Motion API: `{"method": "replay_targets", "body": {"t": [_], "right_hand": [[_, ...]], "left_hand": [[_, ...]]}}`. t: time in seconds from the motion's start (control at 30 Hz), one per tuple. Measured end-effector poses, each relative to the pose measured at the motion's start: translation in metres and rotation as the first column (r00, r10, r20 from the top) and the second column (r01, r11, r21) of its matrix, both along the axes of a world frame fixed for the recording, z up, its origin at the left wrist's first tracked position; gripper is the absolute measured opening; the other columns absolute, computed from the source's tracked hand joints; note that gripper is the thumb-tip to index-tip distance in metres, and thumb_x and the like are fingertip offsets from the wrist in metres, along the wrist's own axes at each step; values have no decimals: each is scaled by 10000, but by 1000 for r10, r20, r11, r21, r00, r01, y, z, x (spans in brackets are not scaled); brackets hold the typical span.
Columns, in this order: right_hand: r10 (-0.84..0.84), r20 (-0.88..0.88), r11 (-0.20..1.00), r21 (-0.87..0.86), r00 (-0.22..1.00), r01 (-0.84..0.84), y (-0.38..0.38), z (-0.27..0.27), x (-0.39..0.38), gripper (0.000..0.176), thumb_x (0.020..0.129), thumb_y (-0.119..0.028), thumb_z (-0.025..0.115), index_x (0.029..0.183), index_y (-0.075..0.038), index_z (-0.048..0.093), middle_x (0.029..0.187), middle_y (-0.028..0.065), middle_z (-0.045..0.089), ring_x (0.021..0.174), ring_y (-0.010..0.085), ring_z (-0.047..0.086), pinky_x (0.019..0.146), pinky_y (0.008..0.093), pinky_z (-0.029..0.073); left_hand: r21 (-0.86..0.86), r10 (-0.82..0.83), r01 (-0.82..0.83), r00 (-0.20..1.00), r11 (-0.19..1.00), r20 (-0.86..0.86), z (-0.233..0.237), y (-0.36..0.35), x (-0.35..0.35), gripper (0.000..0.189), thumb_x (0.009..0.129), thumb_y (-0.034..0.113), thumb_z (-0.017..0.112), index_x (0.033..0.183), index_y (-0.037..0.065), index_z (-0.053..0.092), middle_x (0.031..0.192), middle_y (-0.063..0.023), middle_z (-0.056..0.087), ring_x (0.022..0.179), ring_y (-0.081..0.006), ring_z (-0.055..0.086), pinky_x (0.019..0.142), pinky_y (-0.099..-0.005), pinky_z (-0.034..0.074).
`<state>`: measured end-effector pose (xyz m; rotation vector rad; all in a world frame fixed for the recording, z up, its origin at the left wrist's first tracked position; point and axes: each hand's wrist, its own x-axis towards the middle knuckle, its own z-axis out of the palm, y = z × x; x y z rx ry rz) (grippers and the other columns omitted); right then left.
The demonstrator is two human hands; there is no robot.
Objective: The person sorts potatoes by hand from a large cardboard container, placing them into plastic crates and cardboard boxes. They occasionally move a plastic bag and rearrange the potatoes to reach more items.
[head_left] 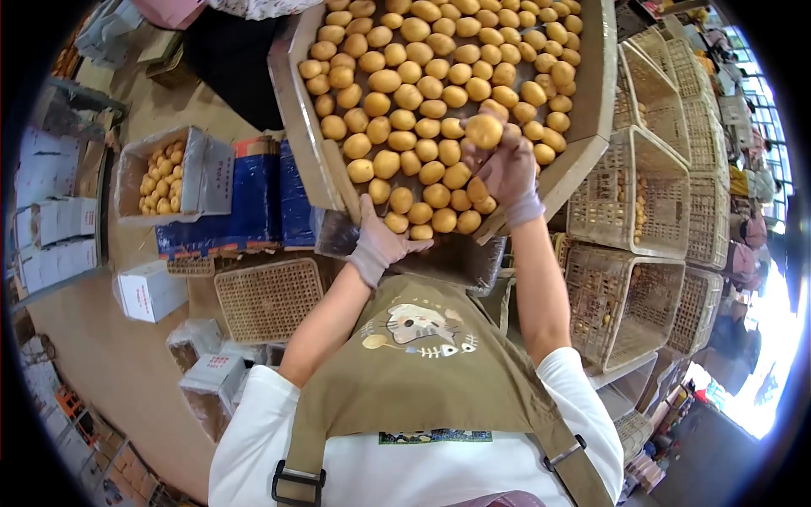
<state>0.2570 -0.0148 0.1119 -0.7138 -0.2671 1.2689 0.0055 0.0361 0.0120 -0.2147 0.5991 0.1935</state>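
Observation:
A wide sorting tray (596, 76) with padded side walls slopes down toward me, covered with round, golden-yellow, potato-like produce (432, 88). My right hand (511, 173), in a thin pale glove, is closed around one round golden piece (484, 131) and holds it up above the others, near the tray's right side. At the tray's near outlet, my left hand (384, 245), gloved too, has its thumb and fingers spread, right beside the lowest pieces. Below the outlet, partly hidden by the left hand and apron, sits a plastic-lined container (473, 262).
Stacked plastic crates (625, 296) crowd the right side, some with produce inside. On the left, a lined box (215, 173) filled with produce stands on a blue-wrapped stack (253, 203). An overturned crate (269, 300) and white cartons (152, 291) lie nearer me. A person in dark clothing (232, 63) stands at far left.

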Motion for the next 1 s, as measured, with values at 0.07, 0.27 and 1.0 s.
{"method": "replay_targets", "body": {"t": [0.07, 0.27, 1.0], "right_hand": [[-29, -83, 999, -16, 996, 28, -18, 11, -12, 487, 1000, -278, 432, 1464, -130, 418, 1363, 178, 570, 1033, 309, 682, 849, 423, 604], [-140, 57, 986, -88, 988, 145, -44, 26, -24, 593, 932, -116, 540, 1491, -200, 364, 1270, 156, 572, 853, 205, 631, 811, 378, 569], [91, 936, 626, 213, -341, 751, -83, 191, 68, 392, 1001, -146, 589, 1372, -22, 565, 1278, 89, 664, 1023, 168, 671, 915, 319, 543]], "left_hand": [[-2, -20, 20, 1000, 1000, -17, 11, 3, 0, 907, 881, 845, 291, 1568, 253, 307, 1621, -42, 326, 1482, -397, 291, 1072, -800, 186], [78, -60, 58, 998, 995, 24, 24, 7, 1, 900, 904, 812, 240, 1588, 228, 272, 1644, -60, 280, 1498, -417, 229, 1085, -777, 205], [123, -118, 100, 981, 987, 154, 13, 10, -4, 899, 907, 799, 250, 1592, 217, 237, 1656, -69, 240, 1502, -425, 220, 1046, -812, 246]]}}
